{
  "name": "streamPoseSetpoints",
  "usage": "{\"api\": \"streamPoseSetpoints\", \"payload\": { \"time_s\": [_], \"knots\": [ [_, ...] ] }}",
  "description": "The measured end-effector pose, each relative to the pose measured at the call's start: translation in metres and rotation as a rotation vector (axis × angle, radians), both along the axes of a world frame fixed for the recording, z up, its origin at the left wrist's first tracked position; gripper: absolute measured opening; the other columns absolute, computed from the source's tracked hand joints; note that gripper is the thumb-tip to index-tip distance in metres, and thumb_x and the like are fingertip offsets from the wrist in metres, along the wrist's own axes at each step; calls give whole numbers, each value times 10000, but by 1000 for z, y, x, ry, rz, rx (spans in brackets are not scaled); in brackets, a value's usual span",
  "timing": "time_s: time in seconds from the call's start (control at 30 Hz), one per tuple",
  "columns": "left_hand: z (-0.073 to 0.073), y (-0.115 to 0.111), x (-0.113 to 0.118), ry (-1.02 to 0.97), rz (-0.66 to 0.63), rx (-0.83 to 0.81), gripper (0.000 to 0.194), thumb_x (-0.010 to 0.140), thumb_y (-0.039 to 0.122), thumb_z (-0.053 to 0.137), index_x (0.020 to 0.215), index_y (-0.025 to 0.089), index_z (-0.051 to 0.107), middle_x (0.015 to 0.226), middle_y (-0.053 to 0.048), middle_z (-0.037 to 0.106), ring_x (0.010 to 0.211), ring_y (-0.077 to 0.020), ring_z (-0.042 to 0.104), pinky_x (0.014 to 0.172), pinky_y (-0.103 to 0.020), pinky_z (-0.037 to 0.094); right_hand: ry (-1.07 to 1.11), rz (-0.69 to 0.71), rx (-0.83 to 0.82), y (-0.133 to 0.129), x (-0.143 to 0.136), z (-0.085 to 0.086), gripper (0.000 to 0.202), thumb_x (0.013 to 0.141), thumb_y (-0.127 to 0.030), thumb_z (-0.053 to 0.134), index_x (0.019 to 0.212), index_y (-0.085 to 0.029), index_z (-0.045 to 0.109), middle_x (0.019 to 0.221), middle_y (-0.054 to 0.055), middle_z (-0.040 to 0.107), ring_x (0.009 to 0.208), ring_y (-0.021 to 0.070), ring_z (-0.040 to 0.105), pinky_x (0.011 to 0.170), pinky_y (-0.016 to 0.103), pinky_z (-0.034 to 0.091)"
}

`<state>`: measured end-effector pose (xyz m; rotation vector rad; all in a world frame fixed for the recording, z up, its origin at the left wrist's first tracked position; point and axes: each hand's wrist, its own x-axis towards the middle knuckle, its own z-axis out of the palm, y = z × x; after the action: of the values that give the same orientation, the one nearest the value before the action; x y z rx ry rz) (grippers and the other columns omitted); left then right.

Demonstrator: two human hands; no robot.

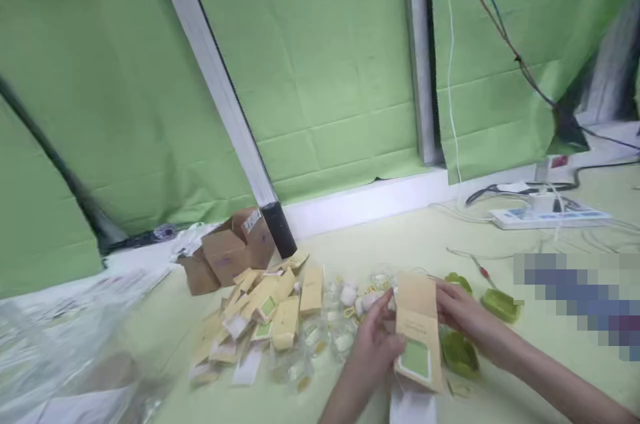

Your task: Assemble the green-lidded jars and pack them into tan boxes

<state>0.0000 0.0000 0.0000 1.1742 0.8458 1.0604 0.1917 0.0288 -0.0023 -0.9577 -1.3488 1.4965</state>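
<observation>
My left hand [370, 347] is closed on the left edge of a kraft cardboard package [417, 307] with a green panel in a white border. At its right edge, the fingers of my right hand [465, 316] grip the same package, partly hidden behind it. A white paper piece [413, 407] shows below the package. Close to my right hand lie green dishes, one [459, 352] below it and another [501, 304] beyond it. Left of my left hand are several transparent round containers [315, 337] and small whitish bundles [349, 294].
A loose pile of kraft packages [270, 301] lies on the table [360, 247] to the left. Behind it stands an open cardboard box [230, 254] beside a black-based post [280, 231]. Transparent plastic [65, 344] covers the left side. A power strip [550, 216] with cables sits back right.
</observation>
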Motion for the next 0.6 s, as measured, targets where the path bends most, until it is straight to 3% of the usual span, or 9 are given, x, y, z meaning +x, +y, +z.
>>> {"api": "streamPoseSetpoints", "payload": {
  "time_s": [0.13, 0.27, 0.37, 0.47, 0.53, 0.6],
  "knots": [
    [-2, -2, 7, -29, -76, -37, 591, 637, 277, 695, 1202, 156, 571, 1180, -110, 604, 1059, -282, 546, 843, -327, 433, -69, 17, -18, -2, -2, 5, 429, 827, -555, 488, 1004, -218, 687, 934, 53, 694, 878, 235, 616, 852, 360, 471],
    [6, -8, 11, -167, -47, -140, 424, 757, 293, 584, 1159, 159, 581, 1092, -105, 643, 959, -251, 598, 702, -279, 460, -245, -32, 52, -7, 1, 8, 570, 865, -610, 328, 1207, -220, 566, 1122, 96, 626, 1008, 269, 588, 911, 427, 448],
    [12, -9, 9, -284, 81, -110, 357, 827, 326, 531, 1150, 179, 554, 1122, -95, 623, 989, -229, 584, 712, -263, 461, -479, -29, 410, -14, 9, 7, 760, 697, -626, 605, 1345, -279, 410, 1283, 114, 497, 1124, 321, 507, 910, 469, 444],
    [11, -8, 6, -329, 138, -83, 337, 841, 330, 527, 1144, 184, 534, 1135, -90, 611, 1007, -220, 573, 722, -259, 461, -652, 203, 820, -23, 12, 6, 765, 588, -528, 762, 1286, -383, 484, 1324, 80, 465, 1168, 335, 470, 904, 434, 454],
    [9, -7, 5, -346, 142, -86, 333, 842, 337, 527, 1136, 180, 530, 1120, -92, 615, 993, -219, 578, 719, -261, 461, -732, 287, 905, -28, 9, 8, 599, 640, -506, 739, 1205, -433, 555, 1288, 50, 520, 1111, 319, 527, 857, 404, 483],
    [7, -6, 5, -363, 140, -88, 321, 841, 336, 527, 1120, 177, 532, 1089, -91, 626, 978, -218, 583, 726, -266, 460, -763, 246, 879, -33, 2, 10, 405, 731, -465, 679, 1129, -439, 611, 1170, 26, 616, 967, 277, 613, 761, 362, 522]
  ]
}}
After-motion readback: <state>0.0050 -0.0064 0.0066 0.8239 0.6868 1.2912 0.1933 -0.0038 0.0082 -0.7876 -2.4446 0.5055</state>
